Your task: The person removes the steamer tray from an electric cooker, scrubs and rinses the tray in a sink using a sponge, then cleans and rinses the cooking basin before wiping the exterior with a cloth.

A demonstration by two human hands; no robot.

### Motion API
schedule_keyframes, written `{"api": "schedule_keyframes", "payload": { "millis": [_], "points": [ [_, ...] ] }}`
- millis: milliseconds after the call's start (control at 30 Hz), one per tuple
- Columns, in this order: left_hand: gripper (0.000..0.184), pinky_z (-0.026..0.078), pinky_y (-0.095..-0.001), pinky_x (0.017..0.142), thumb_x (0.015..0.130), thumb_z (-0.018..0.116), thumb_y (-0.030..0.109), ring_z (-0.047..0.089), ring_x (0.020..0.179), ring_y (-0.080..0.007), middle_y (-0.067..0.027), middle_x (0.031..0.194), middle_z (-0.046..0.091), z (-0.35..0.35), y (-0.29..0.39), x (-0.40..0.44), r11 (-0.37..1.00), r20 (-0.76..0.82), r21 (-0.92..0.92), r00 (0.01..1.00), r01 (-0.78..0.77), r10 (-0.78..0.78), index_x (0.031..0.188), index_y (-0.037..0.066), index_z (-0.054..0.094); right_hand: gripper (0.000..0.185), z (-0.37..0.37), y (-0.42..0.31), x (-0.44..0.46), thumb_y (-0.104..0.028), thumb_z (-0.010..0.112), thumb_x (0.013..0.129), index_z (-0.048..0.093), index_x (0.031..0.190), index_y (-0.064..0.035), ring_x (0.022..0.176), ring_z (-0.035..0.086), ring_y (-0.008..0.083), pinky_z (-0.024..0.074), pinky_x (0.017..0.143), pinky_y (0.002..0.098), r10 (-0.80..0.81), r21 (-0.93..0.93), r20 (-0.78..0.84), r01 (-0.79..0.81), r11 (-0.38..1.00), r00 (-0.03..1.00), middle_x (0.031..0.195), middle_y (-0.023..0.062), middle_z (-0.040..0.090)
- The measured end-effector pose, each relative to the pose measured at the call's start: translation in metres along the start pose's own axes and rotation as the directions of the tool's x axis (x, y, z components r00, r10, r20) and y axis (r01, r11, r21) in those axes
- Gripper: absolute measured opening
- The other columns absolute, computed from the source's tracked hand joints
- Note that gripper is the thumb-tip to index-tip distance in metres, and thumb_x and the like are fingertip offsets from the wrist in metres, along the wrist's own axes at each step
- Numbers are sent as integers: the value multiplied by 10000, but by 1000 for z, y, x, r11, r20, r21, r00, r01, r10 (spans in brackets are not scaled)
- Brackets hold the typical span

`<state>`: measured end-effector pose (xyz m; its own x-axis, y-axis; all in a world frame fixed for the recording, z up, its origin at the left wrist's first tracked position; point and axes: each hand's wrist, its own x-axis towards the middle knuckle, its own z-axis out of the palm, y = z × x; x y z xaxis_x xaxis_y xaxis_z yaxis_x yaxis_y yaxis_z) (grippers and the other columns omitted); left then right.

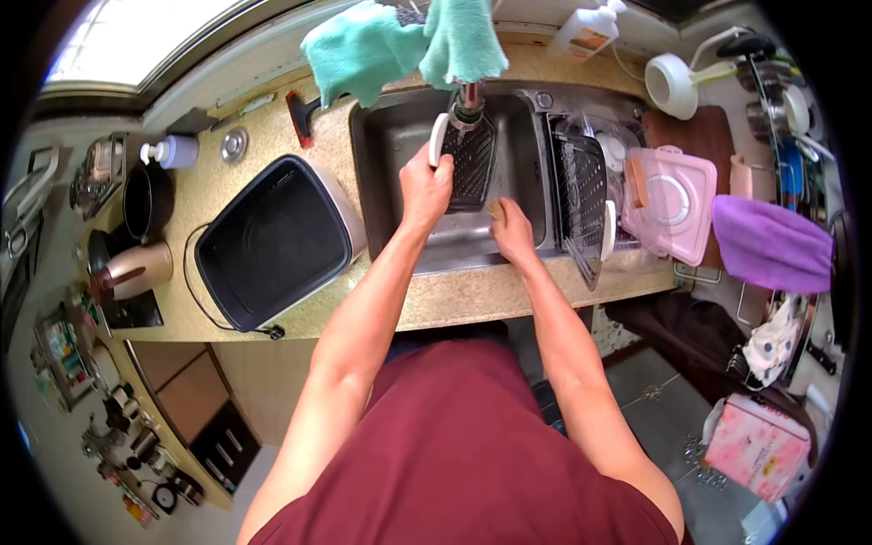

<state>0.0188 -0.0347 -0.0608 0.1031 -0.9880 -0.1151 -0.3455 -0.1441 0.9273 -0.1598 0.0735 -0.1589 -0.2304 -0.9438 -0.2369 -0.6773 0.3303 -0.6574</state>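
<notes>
My left hand point(425, 189) is closed around the white handle point(439, 139) of a black perforated tray point(470, 173). The tray is held tilted inside the steel sink point(386, 150), under the faucet point(467, 107). Close to its lower right edge, my right hand point(514, 232) grips a small yellowish-brown sponge point(496, 211). Whether the sponge touches the tray I cannot tell. Part of the tray's upper end is hidden behind the faucet.
Left of the sink stands a black-lined rectangular appliance point(272, 241) with a cord. A similar black perforated tray point(581, 186) and a pink lid point(672, 204) sit in the rack at right. Teal cloths point(368, 50) hang above the faucet; a purple cloth point(772, 243) hangs far right.
</notes>
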Motion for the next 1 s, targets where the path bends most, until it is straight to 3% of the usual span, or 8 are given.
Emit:
{"api": "schedule_keyframes", "payload": {
  "millis": [67, 167, 233, 300, 500, 600, 700, 1000],
  "points": [
    [323, 513, -454, 694, 863, 579, 125, 658, 708, -397, -263, 764, 628, 2, 10, 10, 998, -11, 13, 999, -53, 53, 1151, 5, 664, 464, -4, 3, 4, -130, 571, 929, 547, 1364, 31, 1276, 555, 402, 415, 1108, 417, -54, -222, -4, 51, 974, 999, 1381, 264, 567],
    [395, 515, -485, 714, 835, 533, 59, 661, 806, -472, -290, 821, 647, 4, 26, 13, 999, 46, 29, 998, -44, 43, 1216, 12, 631, 570, -44, -52, 17, -95, 589, 890, 472, 1427, 58, 1368, 476, 399, 380, 1142, 413, -5, 236, 171, -36, 971, 985, 1491, 281, 457],
    [449, 515, -496, 722, 844, 540, 50, 669, 841, -472, -291, 840, 657, 6, 36, 2, 995, 49, -20, 993, -103, 104, 1289, 23, 588, 692, -58, -93, 25, -21, 557, 845, 356, 1501, 66, 1424, 417, 355, 367, 1154, 403, -131, 755, 273, -128, 643, 953, 1558, 255, 374],
    [482, 534, -486, 752, 885, 551, 91, 680, 890, -464, -300, 909, 669, 9, 39, -9, 994, 80, -99, 996, -39, 47, 1364, 38, 545, 792, -67, -125, 22, 44, 501, 797, 243, 1545, 73, 1443, 388, 293, 355, 1161, 370, -297, 793, 237, -8, 609, 925, 1576, 200, 347],
    [549, 514, -296, 897, 1024, 562, 402, 620, 1093, -132, -132, 1233, 682, 2, 32, -32, 906, 284, -405, 959, 121, -1, 1408, 11, 547, 699, -92, -129, 17, -101, 549, 900, 295, 1550, -45, 1329, 524, 311, 496, 1026, 441, -169, 893, 398, -339, 296, 902, 1439, 179, 505],
    [486, 502, -301, 948, 1053, 510, 353, 590, 1107, -122, -119, 1216, 685, 8, 30, -49, 799, 326, -579, 944, 164, 42, 1363, -16, 576, 485, -97, -131, 23, -402, 595, 1010, 547, 1324, -36, 1058, 656, 192, 560, 839, 345, 33, 827, 338, -313, 467, 941, 1203, 78, 659],
    [413, 507, -340, 969, 1038, 505, 279, 637, 1165, -213, -153, 1258, 685, 18, 21, -65, 820, 133, -567, 975, -74, 180, 1279, -36, 620, 252, -101, -149, 16, -249, 582, 1015, 662, 1088, -21, 815, 609, 65, 523, 691, 207, 107, 581, 172, -189, 792, 979, 927, 0, 639],
    [294, 530, -403, 858, 921, 584, 139, 666, 969, -329, -177, 1051, 677, 32, -5, -31, 922, -45, -367, 993, -119, 109, 1163, -10, 659, 268, -86, -105, 22, -147, 525, 1022, 641, 1218, -6, 835, 611, 66, 506, 694, 219, 16, 675, 181, -136, 725, 983, 1026, 6, 673]
  ]
}}
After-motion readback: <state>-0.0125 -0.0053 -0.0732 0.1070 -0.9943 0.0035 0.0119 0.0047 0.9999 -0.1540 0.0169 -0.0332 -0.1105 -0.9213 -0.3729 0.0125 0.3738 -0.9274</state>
